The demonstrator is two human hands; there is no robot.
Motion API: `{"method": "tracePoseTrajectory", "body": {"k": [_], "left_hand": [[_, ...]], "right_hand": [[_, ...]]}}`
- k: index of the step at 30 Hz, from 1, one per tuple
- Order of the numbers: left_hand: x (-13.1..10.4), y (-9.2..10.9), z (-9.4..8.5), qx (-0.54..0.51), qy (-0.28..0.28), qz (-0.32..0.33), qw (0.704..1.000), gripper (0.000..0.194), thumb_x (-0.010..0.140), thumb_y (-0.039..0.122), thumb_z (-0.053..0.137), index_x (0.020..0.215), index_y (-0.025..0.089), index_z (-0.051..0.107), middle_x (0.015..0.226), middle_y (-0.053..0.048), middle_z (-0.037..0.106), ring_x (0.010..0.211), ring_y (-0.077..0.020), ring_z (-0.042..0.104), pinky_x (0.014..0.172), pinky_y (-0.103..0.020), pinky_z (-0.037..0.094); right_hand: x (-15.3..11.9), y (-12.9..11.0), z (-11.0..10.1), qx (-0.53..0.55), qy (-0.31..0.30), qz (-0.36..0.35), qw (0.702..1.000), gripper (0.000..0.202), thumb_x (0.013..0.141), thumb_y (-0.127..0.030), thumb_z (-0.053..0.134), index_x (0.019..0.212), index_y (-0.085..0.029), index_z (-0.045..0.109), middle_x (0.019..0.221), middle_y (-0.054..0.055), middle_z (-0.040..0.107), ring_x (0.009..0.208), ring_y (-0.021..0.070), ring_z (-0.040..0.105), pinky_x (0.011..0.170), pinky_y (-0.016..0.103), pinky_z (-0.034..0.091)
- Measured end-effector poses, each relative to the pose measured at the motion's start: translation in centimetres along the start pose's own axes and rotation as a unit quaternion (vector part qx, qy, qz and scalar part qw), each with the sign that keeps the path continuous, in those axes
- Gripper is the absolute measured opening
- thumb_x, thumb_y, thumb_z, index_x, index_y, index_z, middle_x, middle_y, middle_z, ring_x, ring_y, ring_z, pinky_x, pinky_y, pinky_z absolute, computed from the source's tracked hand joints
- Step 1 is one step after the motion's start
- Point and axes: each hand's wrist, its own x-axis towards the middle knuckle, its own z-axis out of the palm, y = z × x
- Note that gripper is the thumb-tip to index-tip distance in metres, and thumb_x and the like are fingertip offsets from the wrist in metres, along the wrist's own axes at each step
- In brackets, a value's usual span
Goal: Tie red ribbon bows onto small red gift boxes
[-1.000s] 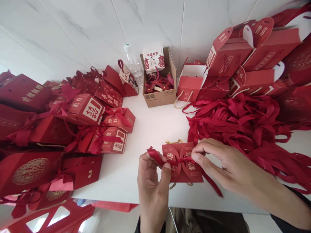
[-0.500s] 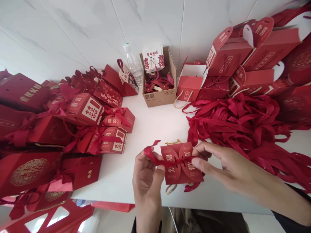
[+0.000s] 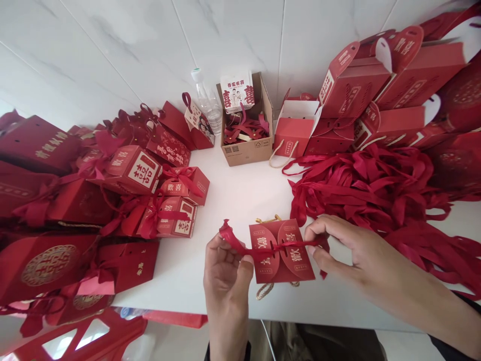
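We had a pale, marbled wall (image 3: 233, 40) behind a white table (image 3: 240, 190). Along the table's left side we had a crowd of red boxes (image 3: 131, 170), many tied with bows and some printed with pale characters. At the far right stood stacked red cartons (image 3: 356, 90), and in front of them sprawled a heap of loose red strips (image 3: 368, 185).

Our right hand (image 3: 345, 245) came in from the right and our left hand (image 3: 229, 281) from below, one on each side of the gift box (image 3: 283, 265). Near the wall, a brown cardboard box (image 3: 246, 154) held more red strips and printed cards (image 3: 237, 93). Just to its right was an open-topped red box (image 3: 291, 131) with a pale interior.

The gift box lay near the table's front edge, its two rounded, printed flaps meeting on top. A clear bottle (image 3: 205, 100) stood upright just left of the cardboard box. Across the flaps ran a red ribbon (image 3: 235, 243); we pinched its left part between left thumb and fingers, its right part between right thumb and fingers. Twisted gold cord (image 3: 265, 292) showed at the gift box's near and far edges.
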Motion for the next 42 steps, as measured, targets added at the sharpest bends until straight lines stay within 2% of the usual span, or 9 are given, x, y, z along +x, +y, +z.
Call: {"method": "tracePoseTrajectory", "body": {"k": [4,7,13,19,23,26,33,38,42], "left_hand": [[-0.5,0.1,0.3,0.071,-0.027,-0.023,0.997,0.051,0.091,0.032,0.076,0.138,0.031,0.056,0.122,-0.007,0.069,0.104,-0.0221,0.067,0.085,-0.033,0.057],[-0.9,0.1,0.5,0.206,-0.007,0.021,0.978,0.051,0.089,0.034,0.076,0.137,0.031,0.059,0.119,-0.007,0.069,0.096,-0.0212,0.063,0.082,-0.034,0.053],[-1.5,0.2,0.8,0.351,0.018,0.063,0.934,0.060,0.092,0.035,0.071,0.148,0.031,0.049,0.105,-0.005,0.069,0.086,-0.0214,0.057,0.080,-0.037,0.050],[-1.3,0.1,0.7,0.316,0.000,0.054,0.947,0.055,0.094,0.036,0.069,0.146,0.029,0.052,0.116,-0.007,0.071,0.085,-0.0191,0.062,0.079,-0.035,0.054],[-1.2,0.0,0.5,0.297,-0.023,0.062,0.952,0.048,0.097,0.033,0.066,0.143,0.027,0.055,0.125,-0.010,0.071,0.099,-0.0208,0.068,0.082,-0.033,0.057],[-1.2,0.1,0.5,0.299,-0.025,0.073,0.951,0.044,0.099,0.030,0.064,0.141,0.028,0.054,0.120,-0.008,0.071,0.096,-0.0193,0.068,0.081,-0.031,0.058],[-0.9,0.6,1.1,0.346,-0.039,0.075,0.935,0.048,0.097,0.028,0.064,0.142,0.031,0.052,0.120,-0.005,0.070,0.089,-0.0173,0.063,0.080,-0.032,0.057],[-1.0,0.3,1.3,0.331,-0.037,0.077,0.940,0.031,0.099,0.030,0.062,0.129,0.027,0.060,0.119,-0.007,0.068,0.091,-0.0174,0.063,0.083,-0.032,0.056],[-1.1,0.6,1.4,0.261,-0.027,0.051,0.964,0.039,0.098,0.032,0.065,0.136,0.029,0.058,0.114,-0.006,0.072,0.095,-0.0186,0.067,0.087,-0.033,0.057]], "right_hand": [[0.2,-0.4,0.4,0.017,0.027,-0.021,0.999,0.013,0.096,-0.037,0.058,0.101,-0.030,0.068,0.093,-0.001,0.077,0.070,0.0180,0.071,0.053,0.030,0.051],[0.5,-0.8,0.6,0.020,0.020,-0.024,0.999,0.020,0.099,-0.043,0.056,0.104,-0.029,0.070,0.103,0.002,0.079,0.081,0.0197,0.074,0.051,0.028,0.051],[1.2,-1.1,1.2,0.028,-0.007,-0.024,0.999,0.017,0.099,-0.038,0.055,0.099,-0.030,0.070,0.091,-0.001,0.078,0.072,0.0162,0.071,0.055,0.027,0.051],[1.5,-1.3,1.4,0.040,-0.016,-0.011,0.999,0.022,0.103,-0.043,0.052,0.099,-0.028,0.067,0.090,-0.001,0.078,0.066,0.0154,0.069,0.056,0.028,0.052],[1.5,-1.1,1.7,0.017,0.028,-0.058,0.998,0.016,0.104,-0.036,0.052,0.097,-0.027,0.064,0.093,0.001,0.076,0.078,0.0173,0.071,0.064,0.029,0.053],[1.2,-0.7,1.8,0.006,0.050,-0.092,0.994,0.012,0.104,-0.033,0.052,0.099,-0.027,0.062,0.096,0.000,0.073,0.084,0.0175,0.070,0.071,0.030,0.052],[1.0,-0.5,1.9,0.015,0.018,-0.121,0.992,0.007,0.104,-0.025,0.055,0.103,-0.028,0.060,0.099,-0.001,0.070,0.089,0.0159,0.068,0.081,0.029,0.051],[1.3,-0.8,2.0,0.019,0.025,-0.096,0.995,0.012,0.104,-0.030,0.053,0.099,-0.027,0.064,0.093,0.000,0.072,0.083,0.0173,0.068,0.075,0.031,0.051],[1.3,-1.1,1.4,0.018,0.013,-0.042,0.999,0.029,0.106,-0.044,0.051,0.087,-0.026,0.065,0.082,-0.001,0.072,0.072,0.0172,0.067,0.064,0.030,0.050]]}}
